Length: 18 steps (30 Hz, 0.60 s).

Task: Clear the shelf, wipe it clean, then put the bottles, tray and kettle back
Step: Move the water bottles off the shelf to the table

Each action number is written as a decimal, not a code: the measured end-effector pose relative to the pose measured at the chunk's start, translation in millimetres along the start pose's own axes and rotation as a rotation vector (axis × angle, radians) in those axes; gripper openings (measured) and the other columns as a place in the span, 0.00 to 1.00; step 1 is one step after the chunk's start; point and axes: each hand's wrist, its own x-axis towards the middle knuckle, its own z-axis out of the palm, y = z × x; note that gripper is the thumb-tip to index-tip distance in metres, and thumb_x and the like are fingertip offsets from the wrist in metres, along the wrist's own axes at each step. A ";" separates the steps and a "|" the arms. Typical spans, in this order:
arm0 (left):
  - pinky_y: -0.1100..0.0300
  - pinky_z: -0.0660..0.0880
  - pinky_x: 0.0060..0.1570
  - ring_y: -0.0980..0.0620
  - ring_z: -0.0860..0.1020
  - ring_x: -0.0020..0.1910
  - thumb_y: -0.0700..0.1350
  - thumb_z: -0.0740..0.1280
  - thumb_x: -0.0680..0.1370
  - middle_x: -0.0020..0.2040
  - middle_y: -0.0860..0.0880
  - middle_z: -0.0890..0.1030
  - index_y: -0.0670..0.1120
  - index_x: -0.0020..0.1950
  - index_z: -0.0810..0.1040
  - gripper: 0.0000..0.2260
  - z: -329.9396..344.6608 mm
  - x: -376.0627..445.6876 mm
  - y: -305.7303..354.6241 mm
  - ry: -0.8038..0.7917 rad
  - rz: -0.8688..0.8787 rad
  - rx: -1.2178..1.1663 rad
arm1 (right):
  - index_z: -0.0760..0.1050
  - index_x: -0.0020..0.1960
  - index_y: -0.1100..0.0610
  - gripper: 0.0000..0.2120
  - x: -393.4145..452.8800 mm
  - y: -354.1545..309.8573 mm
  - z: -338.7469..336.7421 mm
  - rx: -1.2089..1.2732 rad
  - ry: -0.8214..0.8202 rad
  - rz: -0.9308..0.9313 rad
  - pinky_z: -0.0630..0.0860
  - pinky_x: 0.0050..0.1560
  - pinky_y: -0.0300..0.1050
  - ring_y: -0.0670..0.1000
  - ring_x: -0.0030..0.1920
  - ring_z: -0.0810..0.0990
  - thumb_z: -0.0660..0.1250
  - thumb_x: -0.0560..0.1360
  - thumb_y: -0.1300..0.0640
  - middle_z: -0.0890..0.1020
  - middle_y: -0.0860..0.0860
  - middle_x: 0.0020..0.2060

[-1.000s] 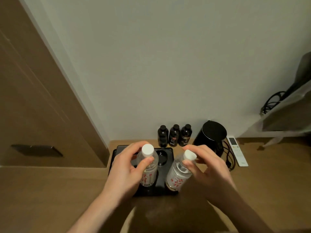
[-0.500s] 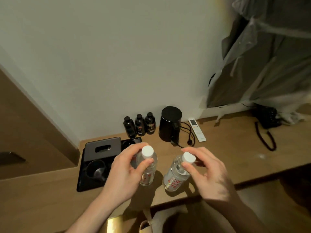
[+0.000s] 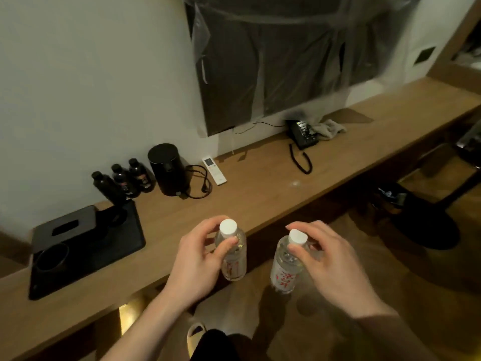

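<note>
My left hand [image 3: 197, 259] grips a clear water bottle [image 3: 233, 259] with a white cap, held upright at the front edge of the wooden shelf [image 3: 260, 188]. My right hand [image 3: 325, 261] holds a second clear water bottle [image 3: 285, 267] by its neck, tilted, out past the shelf edge over the floor. A black tray [image 3: 122, 243] lies on the shelf at the left, with a dark cup [image 3: 52, 256] and a black box [image 3: 65, 227] on it. Three small dark bottles [image 3: 122, 179] stand by the wall. Beside them is the black kettle [image 3: 168, 169].
A white remote [image 3: 214, 170] and the kettle's cord [image 3: 199, 183] lie right of the kettle. A black telephone [image 3: 302, 134] and a grey cloth [image 3: 329, 128] sit further right, below a plastic-covered screen [image 3: 286, 56]. A dark chair base [image 3: 426, 225] stands on the floor.
Both hands have carried the two water bottles off the tray, to the right and toward the shelf's front edge. The view has swung right, showing the telephone and cloth.
</note>
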 end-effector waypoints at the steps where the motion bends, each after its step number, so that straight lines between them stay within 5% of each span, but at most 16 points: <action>1: 0.61 0.79 0.56 0.65 0.77 0.62 0.52 0.71 0.79 0.60 0.67 0.79 0.63 0.65 0.77 0.15 14.1 0.0 8.9 -0.033 0.007 -0.011 | 0.75 0.63 0.37 0.15 -10.3 8.0 -12.7 -0.004 0.011 0.025 0.79 0.51 0.32 0.33 0.60 0.74 0.70 0.79 0.51 0.76 0.34 0.56; 6: 0.64 0.79 0.54 0.67 0.77 0.61 0.52 0.71 0.79 0.61 0.65 0.80 0.60 0.67 0.78 0.16 81.4 12.4 50.0 -0.194 0.071 -0.037 | 0.75 0.61 0.37 0.15 -47.7 44.7 -69.4 0.014 0.103 0.147 0.71 0.48 0.20 0.28 0.58 0.71 0.69 0.79 0.53 0.76 0.35 0.54; 13: 0.64 0.78 0.57 0.62 0.79 0.61 0.49 0.72 0.79 0.60 0.63 0.82 0.57 0.66 0.79 0.15 168.1 44.7 100.3 -0.343 0.192 -0.069 | 0.77 0.62 0.39 0.14 -65.6 102.9 -136.3 -0.094 0.265 0.236 0.80 0.55 0.44 0.37 0.55 0.78 0.70 0.78 0.48 0.77 0.35 0.53; 18: 0.70 0.76 0.56 0.66 0.77 0.62 0.49 0.71 0.80 0.61 0.64 0.81 0.56 0.67 0.79 0.16 225.3 81.8 128.1 -0.394 0.256 -0.060 | 0.76 0.62 0.38 0.16 -51.7 145.0 -178.2 -0.124 0.312 0.285 0.82 0.55 0.44 0.38 0.54 0.79 0.72 0.77 0.51 0.78 0.35 0.53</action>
